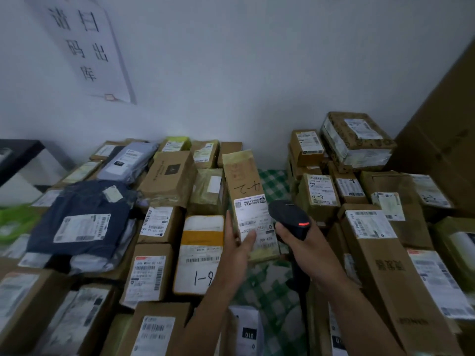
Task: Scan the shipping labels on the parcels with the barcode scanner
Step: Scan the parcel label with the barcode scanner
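White wall [257, 73] fills the background, with a paper sign [84, 44] taped to it at the upper left in large Chinese characters that appear to read 请扫码出库. Below it, parcels crowd a surface covered with a green-and-white checked cloth [275, 181]. Near the middle, the left hand [237, 244] grips a tall brown carton [241, 176] by its lower end, fingers running up its left edge and the thumb laid across the bottom of its shipping label [253, 218]. The carton is propped up with its labelled face toward the camera; "4-2" is handwritten on the cardboard just above the label and reads upside down. The label's barcodes and small print are too blurred to read. The right hand [302, 244] is wrapped around the handle of a black barcode scanner [289, 214], whose head sits just beside the label's right edge and faces it; a red light glows on the scanner's back, and the label looks brightly lit. Left of the carton lies a white-and-yellow box [201, 253] marked "1-" and a digit partly hidden by the forearm. To the right, a small brown box [320, 194] bears "4-3" on its label. A dark blue bagged parcel [82, 219] lies at the left.
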{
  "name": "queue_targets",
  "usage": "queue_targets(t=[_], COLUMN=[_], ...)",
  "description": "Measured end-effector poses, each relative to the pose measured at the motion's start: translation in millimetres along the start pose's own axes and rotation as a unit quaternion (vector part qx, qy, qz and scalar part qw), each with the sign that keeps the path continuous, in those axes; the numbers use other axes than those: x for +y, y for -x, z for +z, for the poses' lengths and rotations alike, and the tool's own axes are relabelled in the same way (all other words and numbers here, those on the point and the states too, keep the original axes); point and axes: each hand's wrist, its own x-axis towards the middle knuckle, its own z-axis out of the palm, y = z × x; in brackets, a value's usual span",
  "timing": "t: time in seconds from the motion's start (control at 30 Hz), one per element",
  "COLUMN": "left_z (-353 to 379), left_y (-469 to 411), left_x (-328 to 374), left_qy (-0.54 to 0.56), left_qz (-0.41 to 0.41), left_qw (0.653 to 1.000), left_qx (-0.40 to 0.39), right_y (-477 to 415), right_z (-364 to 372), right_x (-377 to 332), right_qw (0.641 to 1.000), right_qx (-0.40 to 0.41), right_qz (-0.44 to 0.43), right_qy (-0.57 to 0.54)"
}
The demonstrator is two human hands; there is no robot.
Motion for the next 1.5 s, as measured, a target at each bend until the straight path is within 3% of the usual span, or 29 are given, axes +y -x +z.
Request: queue_targets(t=[0.2,0.57,1.0,1.23,1.5], left_z=[-18,-29,-36,-45,-43], left_y=[20,21,-33,-66,-52], left_x=[20,43,14,-20,-13], left_qy=[-0.051,-0.052,-0.165,-0.184,-0.172], left_qz=[0.033,0.043,0.083,0.077,0.062], left_qw=[0.998,0.997,0.978,0.974,0.979], left_qx=[-0.015,0.048,0.101,0.104,0.089], right_y=[22,46,64,60,60], right_z=[-2,-11,-2,-2,-1], right_x=[-13,-22,-41,-41,-41], right_qw=[0.999,0.997,0.983,0.979,0.977], right_qx=[-0.026,-0.052,-0.112,-0.12,-0.136], right_qz=[-0.028,-0.015,-0.019,-0.011,-0.009], right_qy=[0.006,0.062,0.147,0.162,0.163])
